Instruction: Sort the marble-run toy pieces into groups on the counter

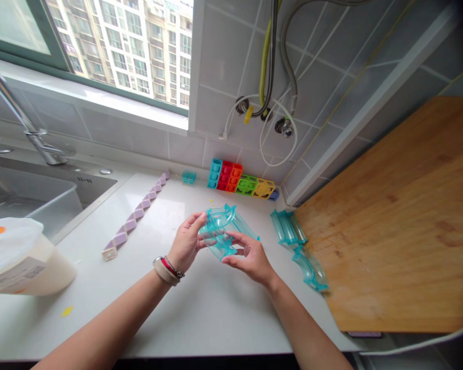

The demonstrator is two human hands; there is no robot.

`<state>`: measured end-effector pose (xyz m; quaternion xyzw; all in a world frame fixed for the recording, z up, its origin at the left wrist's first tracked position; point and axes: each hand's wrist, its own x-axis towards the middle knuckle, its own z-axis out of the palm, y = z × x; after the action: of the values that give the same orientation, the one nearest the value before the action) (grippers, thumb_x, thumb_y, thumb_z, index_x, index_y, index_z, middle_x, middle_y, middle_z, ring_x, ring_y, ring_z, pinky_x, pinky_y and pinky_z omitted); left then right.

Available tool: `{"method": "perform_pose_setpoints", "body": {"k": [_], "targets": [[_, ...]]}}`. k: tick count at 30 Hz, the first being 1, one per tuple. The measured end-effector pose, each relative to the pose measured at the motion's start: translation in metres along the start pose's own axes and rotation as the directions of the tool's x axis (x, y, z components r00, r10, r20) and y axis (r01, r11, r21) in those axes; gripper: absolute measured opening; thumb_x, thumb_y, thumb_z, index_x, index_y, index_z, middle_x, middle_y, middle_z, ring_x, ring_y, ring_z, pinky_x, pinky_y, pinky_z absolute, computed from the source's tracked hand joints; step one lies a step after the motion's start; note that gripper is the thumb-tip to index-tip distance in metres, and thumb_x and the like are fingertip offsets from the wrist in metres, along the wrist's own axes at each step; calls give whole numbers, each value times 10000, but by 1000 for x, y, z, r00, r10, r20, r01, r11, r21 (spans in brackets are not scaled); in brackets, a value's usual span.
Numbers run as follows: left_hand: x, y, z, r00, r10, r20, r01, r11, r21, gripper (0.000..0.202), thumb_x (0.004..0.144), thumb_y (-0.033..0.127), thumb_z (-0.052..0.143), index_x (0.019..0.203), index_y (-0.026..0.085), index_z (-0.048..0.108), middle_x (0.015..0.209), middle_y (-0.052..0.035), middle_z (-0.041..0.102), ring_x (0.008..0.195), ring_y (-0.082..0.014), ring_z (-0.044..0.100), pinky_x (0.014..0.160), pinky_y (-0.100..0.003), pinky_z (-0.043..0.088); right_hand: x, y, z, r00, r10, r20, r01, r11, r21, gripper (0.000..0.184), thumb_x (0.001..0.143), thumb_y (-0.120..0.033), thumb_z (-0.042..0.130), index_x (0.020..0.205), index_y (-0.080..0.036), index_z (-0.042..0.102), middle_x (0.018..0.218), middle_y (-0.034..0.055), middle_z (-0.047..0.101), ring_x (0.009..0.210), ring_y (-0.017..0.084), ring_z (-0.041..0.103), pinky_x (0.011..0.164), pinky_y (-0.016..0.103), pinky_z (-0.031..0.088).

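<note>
**Teal track piece (221,231) held left of the wooden board (401,226)**
Your left hand (185,246) and right hand (250,259) each had their fingers (195,220) closed on the teal track piece and held it above the desk (200,308), left of the board. Spare track sections (293,236) lay along the board's left edge. Coloured blocks (239,180) stood beyond its far left corner.

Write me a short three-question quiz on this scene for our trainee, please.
1. True or false: the left hand and the right hand both hold the clear teal curved piece.
2. What do the spare teal pieces lie beside?
3. Which stands against the wall? A the coloured blocks, B a red mug, C a knife.
Key: 1 true; 2 the wooden board; 3 A.
</note>
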<state>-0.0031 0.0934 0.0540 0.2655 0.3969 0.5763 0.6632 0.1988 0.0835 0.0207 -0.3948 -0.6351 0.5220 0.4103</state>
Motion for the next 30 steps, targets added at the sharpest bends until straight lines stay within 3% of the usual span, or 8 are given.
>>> {"method": "perform_pose_setpoints", "body": {"k": [5, 11, 14, 18, 23, 27, 30], "targets": [[-2, 5, 1, 987, -91, 132, 101, 992, -70, 368, 930, 457, 654, 1187, 197, 613, 1155, -122, 718, 860, -240, 774, 678, -316, 637, 2, -1, -7, 1000, 12, -13, -10, 992, 126, 661, 650, -358, 924, 1261, -248, 696, 1145, 75, 701, 1044, 234, 625, 778, 341, 614], [3, 7, -6, 944, -218, 248, 268, 944, -193, 302, 969, 354, 609, 1228, 197, 619, 1133, -106, 737, 970, -228, 755, 803, -317, 620, 6, 1, -18, 998, 51, -32, -40, 958, 285, 679, 629, -391, 939, 1247, -238, 705, 1152, 90, 697, 1097, 278, 632, 886, 431, 592], [3, 9, -9, 935, -212, 285, 280, 934, -223, 251, 963, 319, 617, 1190, 214, 633, 1143, -82, 731, 1038, -227, 732, 886, -343, 596, 9, 0, -21, 994, 83, -65, -48, 908, 417, 648, 660, -422, 919, 1242, -245, 696, 1189, 84, 689, 1084, 271, 657, 879, 417, 597], [-2, 10, -7, 917, -159, 365, 202, 976, -83, 327, 901, 246, 704, 1218, 257, 623, 1201, -53, 712, 1057, -211, 715, 944, -359, 569, 15, -3, -25, 982, 126, -143, -13, 793, 610, 496, 781, -483, 823, 1199, -252, 687, 1187, 65, 714, 969, 206, 695, 811, 346, 605], [-6, 0, -4, 867, -142, 477, 22, 969, 247, 617, 819, 240, 806, 1374, 289, 541, 1348, -113, 642, 1118, -292, 696, 921, -399, 571, 22, 2, -31, 966, 193, -174, -10, 698, 716, 451, 838, -582, 733, 1112, -225, 705, 1059, 66, 759, 854, 176, 689, 718, 288, 569], [-6, -13, -3, 821, -136, 554, -110, 915, 387, 592, 850, 297, 778, 1389, 279, 534, 1420, -142, 584, 1104, -302, 697, 920, -428, 579, 23, 3, -34, 972, 159, -172, 1, 732, 681, 461, 863, -601, 684, 1087, -199, 719, 974, 80, 758, 802, 197, 686, 711, 320, 558], [-6, -22, -4, 824, -116, 555, -188, 868, 460, 527, 865, 329, 757, 1347, 259, 556, 1407, -143, 587, 1069, -288, 701, 942, -465, 580, 21, -1, -36, 977, 85, -196, 52, 794, 606, 424, 868, -542, 705, 1099, -188, 731, 977, 85, 747, 793, 197, 688, 726, 321, 552]]}}
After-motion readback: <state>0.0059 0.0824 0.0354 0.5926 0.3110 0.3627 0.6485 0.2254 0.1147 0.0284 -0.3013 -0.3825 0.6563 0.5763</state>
